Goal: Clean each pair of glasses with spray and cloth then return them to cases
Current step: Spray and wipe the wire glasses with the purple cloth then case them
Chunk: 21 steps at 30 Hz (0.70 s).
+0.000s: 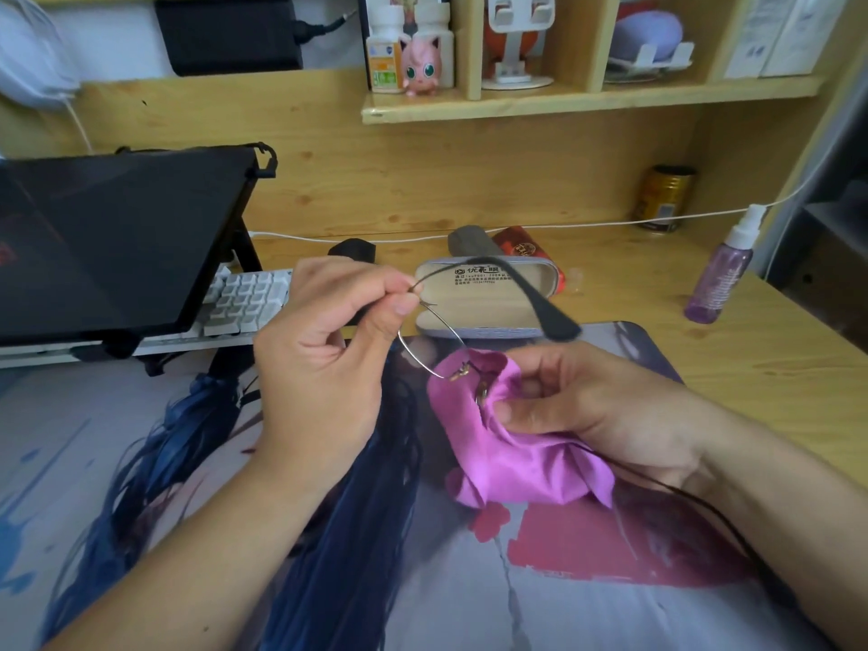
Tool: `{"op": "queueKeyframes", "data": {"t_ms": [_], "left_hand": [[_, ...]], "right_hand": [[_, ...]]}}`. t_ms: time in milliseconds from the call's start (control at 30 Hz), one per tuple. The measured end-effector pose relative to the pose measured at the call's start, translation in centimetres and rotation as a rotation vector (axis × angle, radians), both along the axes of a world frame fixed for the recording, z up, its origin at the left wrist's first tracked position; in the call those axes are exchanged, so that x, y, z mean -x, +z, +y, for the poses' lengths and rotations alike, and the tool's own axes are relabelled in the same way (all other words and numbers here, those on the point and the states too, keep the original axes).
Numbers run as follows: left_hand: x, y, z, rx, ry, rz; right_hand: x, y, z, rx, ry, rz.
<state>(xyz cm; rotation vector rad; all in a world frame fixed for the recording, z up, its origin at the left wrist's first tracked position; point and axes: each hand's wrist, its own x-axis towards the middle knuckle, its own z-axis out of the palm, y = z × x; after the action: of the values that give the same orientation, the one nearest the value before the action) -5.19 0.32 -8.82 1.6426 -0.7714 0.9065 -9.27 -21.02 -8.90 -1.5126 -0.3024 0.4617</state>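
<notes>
Two bare hands work over a printed desk mat (pixel 141 462) of blue, grey and red. The right hand (pixel 587 411), at four o'clock from frame centre, bunches one glossy magenta cloth (pixel 507 458) round a lens, fingers curled into the fabric. The left hand (pixel 324 364), near centre, pinches the hinge end of one pair of glasses (pixel 425 354) between thumb and forefinger. The glasses are thin-wired, with a silvery rim arc, brassy nose pads at the cloth's edge and a black temple tip blurred at one o'clock.

Just beyond lies one open hard case (pixel 493 298), oval, pale-lined, with printed lettering. Behind it sit what seem to be three more cases: black, grey and red. One clear violet spray bottle (pixel 723 270) with a white nozzle stands upright at two o'clock. A white keyboard (pixel 244 298) and a tilted dark laptop (pixel 117 237) occupy ten o'clock.
</notes>
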Motion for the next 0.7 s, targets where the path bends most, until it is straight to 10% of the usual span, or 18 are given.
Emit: {"op": "queueKeyframes", "data": {"t_ms": [400,700], "left_hand": [[-1.1,-0.8,-0.1,0.250,-0.288,0.339],[-1.3,-0.2,0.2,0.340,-0.332,0.362]], "right_hand": [[1.2,0.9,1.4,0.255,-0.054,-0.215],[0.5,0.1,1.6,-0.069,-0.140,-0.103]]}}
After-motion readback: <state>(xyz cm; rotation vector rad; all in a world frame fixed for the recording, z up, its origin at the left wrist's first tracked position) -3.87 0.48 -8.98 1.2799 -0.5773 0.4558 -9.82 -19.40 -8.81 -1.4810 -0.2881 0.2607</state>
